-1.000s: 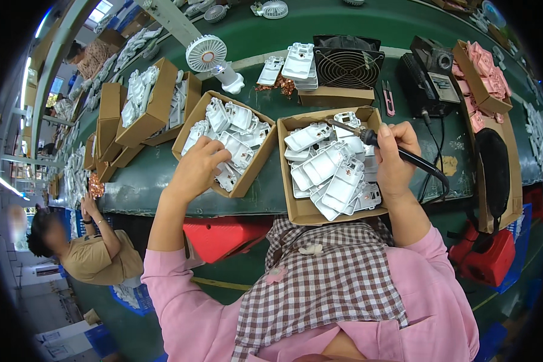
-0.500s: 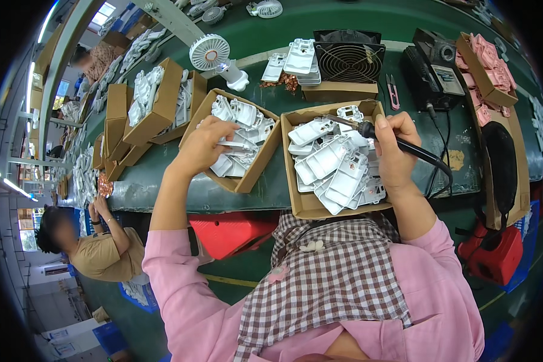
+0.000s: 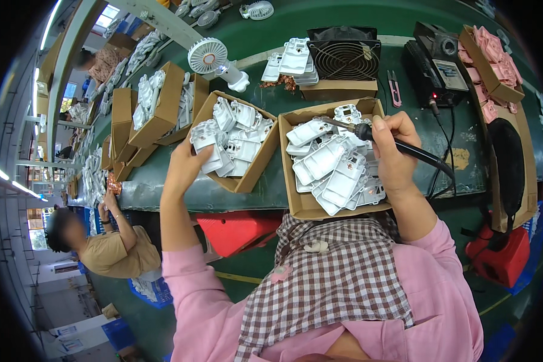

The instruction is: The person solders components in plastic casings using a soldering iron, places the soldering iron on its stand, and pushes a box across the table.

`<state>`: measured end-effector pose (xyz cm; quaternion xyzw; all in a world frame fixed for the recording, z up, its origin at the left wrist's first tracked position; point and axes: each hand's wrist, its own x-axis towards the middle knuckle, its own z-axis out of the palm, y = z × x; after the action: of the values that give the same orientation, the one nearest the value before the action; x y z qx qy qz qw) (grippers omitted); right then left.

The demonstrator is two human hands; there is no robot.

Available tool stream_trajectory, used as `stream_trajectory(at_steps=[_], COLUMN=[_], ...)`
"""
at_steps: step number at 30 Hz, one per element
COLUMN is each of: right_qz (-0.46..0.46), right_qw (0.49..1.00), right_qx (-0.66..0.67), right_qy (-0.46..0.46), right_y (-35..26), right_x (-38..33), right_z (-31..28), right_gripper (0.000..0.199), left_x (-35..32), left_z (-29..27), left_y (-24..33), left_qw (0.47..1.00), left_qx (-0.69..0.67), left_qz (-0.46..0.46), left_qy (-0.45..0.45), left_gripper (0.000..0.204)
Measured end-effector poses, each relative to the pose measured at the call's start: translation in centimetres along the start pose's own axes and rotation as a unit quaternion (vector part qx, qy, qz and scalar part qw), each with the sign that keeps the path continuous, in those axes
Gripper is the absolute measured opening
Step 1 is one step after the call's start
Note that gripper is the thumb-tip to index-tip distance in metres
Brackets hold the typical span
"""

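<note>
My right hand (image 3: 395,154) is closed round the black handle of a soldering iron (image 3: 363,131). Its metal tip points left over an open cardboard box (image 3: 291,196) heaped with white plastic housings (image 3: 347,179). To the left, a second cardboard box (image 3: 270,154) holds more of these white parts. At that box's near left corner my left hand (image 3: 184,166) grips a white plastic housing (image 3: 204,134) between thumb and fingers. The fingers behind the part are partly hidden.
Behind the boxes stand a white handheld fan (image 3: 209,57), a black framed fan (image 3: 346,57) and stacked white housings (image 3: 297,57). Tweezers (image 3: 394,89) lie near the black soldering station (image 3: 435,72), whose cable runs down the bench. Pink parts (image 3: 495,57) fill a box at right. A co-worker (image 3: 111,241) sits left.
My left hand has drawn back left and toward me from over the left box, now with a white housing in its grasp. The right hand and the iron stay nearly in place.
</note>
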<state>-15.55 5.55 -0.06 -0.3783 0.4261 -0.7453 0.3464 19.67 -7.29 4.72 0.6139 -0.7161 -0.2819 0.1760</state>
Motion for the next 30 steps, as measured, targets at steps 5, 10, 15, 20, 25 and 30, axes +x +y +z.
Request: stream_trajectory(at_steps=[5, 10, 15, 20, 25, 30], right_qz=[0.007, 0.007, 0.008, 0.011, 0.010, 0.009], right_qw=[1.000, 0.999, 0.999, 0.999, 0.999, 0.999], right_qx=[0.003, 0.047, 0.046, 0.034, 0.044, 0.040], right_qy=[-0.010, -0.023, -0.014, -0.019, -0.013, -0.016], right_y=[-0.2, -0.2, -0.3, -0.5, -0.5, -0.5], right_x=[-0.1, -0.1, -0.1, -0.4, -0.2, -0.2], right_z=[-0.3, -0.1, -0.5, -0.4, -0.6, -0.5], right_gripper=[0.019, 0.019, 0.018, 0.018, 0.018, 0.018], left_x=[-1.9, -2.5, -2.3, 0.4, 3.0, 3.3], left_z=[3.4, 8.0, 8.4, 0.5, -1.0, -0.2], left_y=[-0.1, 0.6, 1.6, -3.6, -3.3, -3.9], left_qw=[0.936, 0.899, 0.928, 0.984, 0.990, 0.989], left_qx=[0.330, 0.407, 0.302, 0.104, 0.118, 0.131], left_qz=[-0.101, -0.057, -0.027, -0.046, -0.073, -0.051], left_qy=[0.074, 0.151, 0.216, 0.136, 0.034, 0.035], left_gripper=[0.045, 0.040, 0.060, 0.034, 0.035, 0.035])
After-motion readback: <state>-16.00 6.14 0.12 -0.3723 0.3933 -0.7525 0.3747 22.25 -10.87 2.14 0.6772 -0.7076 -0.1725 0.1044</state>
